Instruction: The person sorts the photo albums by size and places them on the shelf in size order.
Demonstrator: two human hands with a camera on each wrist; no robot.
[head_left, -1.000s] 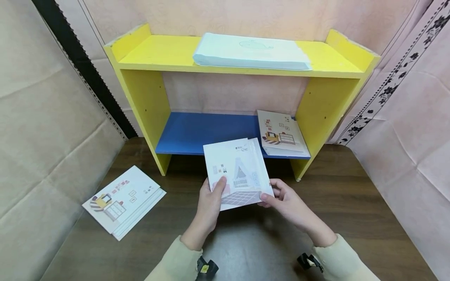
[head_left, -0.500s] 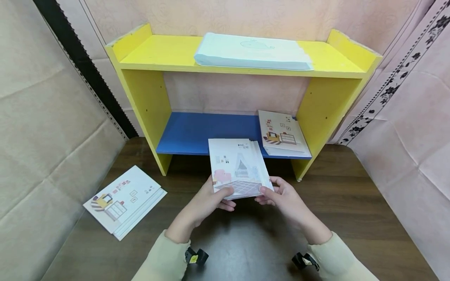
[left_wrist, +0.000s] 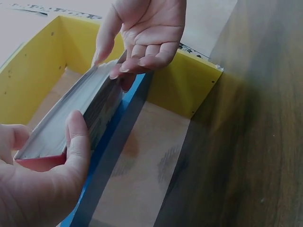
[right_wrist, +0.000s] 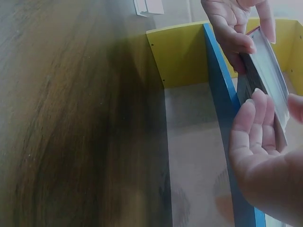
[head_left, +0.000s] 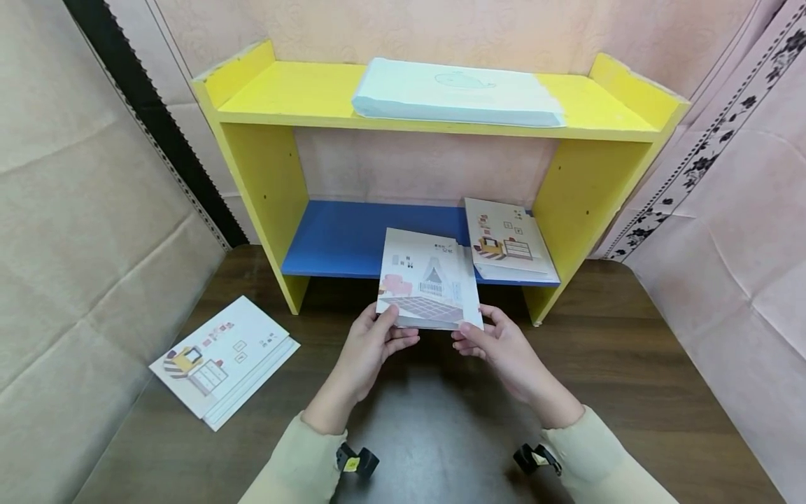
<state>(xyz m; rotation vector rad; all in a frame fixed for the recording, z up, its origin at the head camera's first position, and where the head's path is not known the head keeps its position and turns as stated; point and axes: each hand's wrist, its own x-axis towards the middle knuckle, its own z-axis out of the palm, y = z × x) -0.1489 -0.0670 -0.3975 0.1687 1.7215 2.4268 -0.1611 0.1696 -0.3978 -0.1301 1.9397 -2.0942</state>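
Both hands hold a small stack of pale books (head_left: 428, 280) in front of the blue shelf board (head_left: 340, 234). The top cover carries a printed tower and a pink shape, and a slightly offset edge shows at the right. My left hand (head_left: 368, 350) grips the near left corner, thumb on top and fingers underneath. At the near right corner, my right hand (head_left: 504, 353) pinches the stack between thumb and fingers. The left wrist view shows the thick page edges (left_wrist: 80, 109) between the two hands; the far end of the stack overlaps the blue board in the head view.
Similar books (head_left: 510, 238) lie at the right of the blue board. A yellow bookcase (head_left: 252, 168) frames it, with a pale blue package (head_left: 460, 98) on top. More books (head_left: 220, 360) lie on the wooden table (head_left: 434, 434) at left. Fabric-covered walls surround the table.
The stack has moved forward, closer to the blue board. My left hand let its fingers slide lower on the stack's left edge, and both hands moved forward with it.
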